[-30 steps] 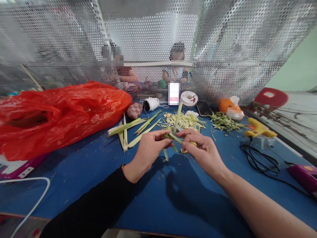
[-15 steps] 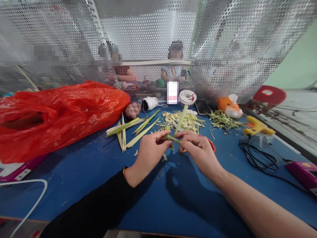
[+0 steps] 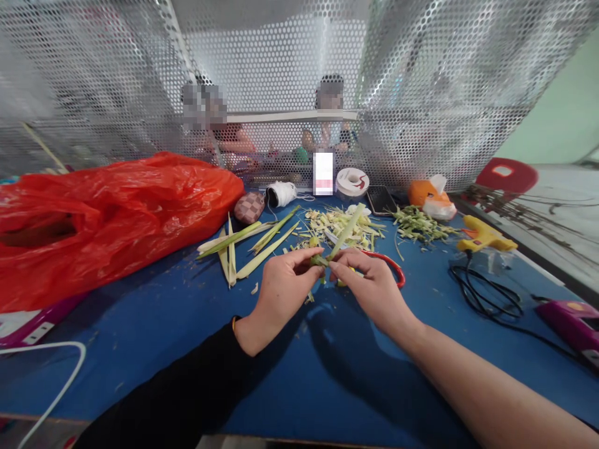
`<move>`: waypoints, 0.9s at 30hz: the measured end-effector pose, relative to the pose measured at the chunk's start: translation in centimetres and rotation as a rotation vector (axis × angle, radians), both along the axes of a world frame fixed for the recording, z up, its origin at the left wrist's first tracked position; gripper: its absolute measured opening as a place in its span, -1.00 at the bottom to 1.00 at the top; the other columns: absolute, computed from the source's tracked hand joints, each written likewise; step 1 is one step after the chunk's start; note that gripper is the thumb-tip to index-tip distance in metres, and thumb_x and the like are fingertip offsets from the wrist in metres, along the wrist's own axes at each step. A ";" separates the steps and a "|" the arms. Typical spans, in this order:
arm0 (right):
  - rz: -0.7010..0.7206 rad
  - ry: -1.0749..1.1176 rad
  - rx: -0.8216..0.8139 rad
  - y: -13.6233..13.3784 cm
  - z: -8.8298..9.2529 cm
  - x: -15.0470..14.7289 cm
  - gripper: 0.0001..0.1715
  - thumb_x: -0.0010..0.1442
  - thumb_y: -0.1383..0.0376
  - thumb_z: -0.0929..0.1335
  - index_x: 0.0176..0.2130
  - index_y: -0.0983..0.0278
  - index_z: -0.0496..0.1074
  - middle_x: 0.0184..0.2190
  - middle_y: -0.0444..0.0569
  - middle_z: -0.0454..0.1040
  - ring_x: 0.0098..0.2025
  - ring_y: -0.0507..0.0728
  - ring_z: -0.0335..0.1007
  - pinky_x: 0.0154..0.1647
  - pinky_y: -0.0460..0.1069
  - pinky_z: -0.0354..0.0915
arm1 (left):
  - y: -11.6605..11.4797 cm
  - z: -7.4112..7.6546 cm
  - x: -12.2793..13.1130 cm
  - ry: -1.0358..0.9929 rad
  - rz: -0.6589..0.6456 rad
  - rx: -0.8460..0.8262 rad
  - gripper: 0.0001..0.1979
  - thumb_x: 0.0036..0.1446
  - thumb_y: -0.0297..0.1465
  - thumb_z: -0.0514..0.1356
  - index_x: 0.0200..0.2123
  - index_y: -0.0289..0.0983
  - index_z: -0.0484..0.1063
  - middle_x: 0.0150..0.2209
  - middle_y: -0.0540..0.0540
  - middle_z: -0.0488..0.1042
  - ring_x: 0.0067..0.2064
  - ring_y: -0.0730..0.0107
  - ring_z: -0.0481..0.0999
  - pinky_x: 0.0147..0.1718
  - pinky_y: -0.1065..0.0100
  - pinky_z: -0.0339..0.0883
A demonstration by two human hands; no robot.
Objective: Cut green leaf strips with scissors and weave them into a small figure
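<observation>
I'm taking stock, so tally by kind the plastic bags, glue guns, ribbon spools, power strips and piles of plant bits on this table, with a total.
Plastic bag: 1
Glue gun: 1
Ribbon spool: 1
Power strips: 2
Piles of plant bits: 2
Total: 7

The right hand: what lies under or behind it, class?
Around the right hand, a red loop curves out past the knuckles, and something yellow peeks out beneath. The hand covers the rest, so whether they join cannot be seen.
</observation>
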State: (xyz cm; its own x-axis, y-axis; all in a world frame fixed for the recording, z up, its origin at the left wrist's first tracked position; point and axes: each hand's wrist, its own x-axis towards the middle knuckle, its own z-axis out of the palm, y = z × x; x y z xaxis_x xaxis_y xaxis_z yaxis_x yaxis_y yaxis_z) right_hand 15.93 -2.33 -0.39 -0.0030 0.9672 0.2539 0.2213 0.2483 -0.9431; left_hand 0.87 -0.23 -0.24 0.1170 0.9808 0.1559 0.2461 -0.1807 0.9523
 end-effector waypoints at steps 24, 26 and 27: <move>-0.067 0.435 -0.319 -0.6 -1.2 -1.5 -0.72 0.01 0.15 0.42 -0.61 0.24 0.48 -0.49 -0.06 0.50 -0.26 0.18 0.40 -0.14 0.04 0.23 | -0.6 -0.6 0.4 0.044 0.035 0.106 -0.75 0.03 -0.42 0.28 -0.29 -0.19 0.25 -0.44 -0.01 0.61 -0.39 0.31 0.62 -0.40 0.41 0.37; -0.068 0.430 -0.311 -0.6 -1.1 -1.5 -0.71 0.02 0.14 0.42 -0.61 0.24 0.47 -0.49 -0.07 0.49 -0.26 0.17 0.40 -0.16 0.04 0.23 | -0.6 -0.6 0.4 0.046 0.040 0.103 -0.75 0.03 -0.41 0.28 -0.27 -0.19 0.24 -0.44 -0.01 0.61 -0.38 0.31 0.62 -0.39 0.40 0.38; -0.066 0.426 -0.298 -0.6 -1.1 -1.6 -0.71 0.02 0.14 0.42 -0.60 0.24 0.47 -0.47 -0.07 0.50 -0.25 0.17 0.40 -0.15 0.04 0.23 | -0.6 -0.7 0.4 0.042 0.038 0.094 -0.75 0.03 -0.41 0.28 -0.26 -0.19 0.24 -0.43 -0.01 0.61 -0.38 0.31 0.62 -0.38 0.40 0.38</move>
State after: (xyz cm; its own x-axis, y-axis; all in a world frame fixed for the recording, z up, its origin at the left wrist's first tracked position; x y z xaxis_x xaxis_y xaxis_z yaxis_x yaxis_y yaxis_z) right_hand 14.37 -2.89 -1.54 0.1037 0.9923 -0.0671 -0.1914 -0.0463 -0.9804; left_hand 1.28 -0.86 -0.90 0.0885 0.9660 0.2430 0.2933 -0.2584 0.9204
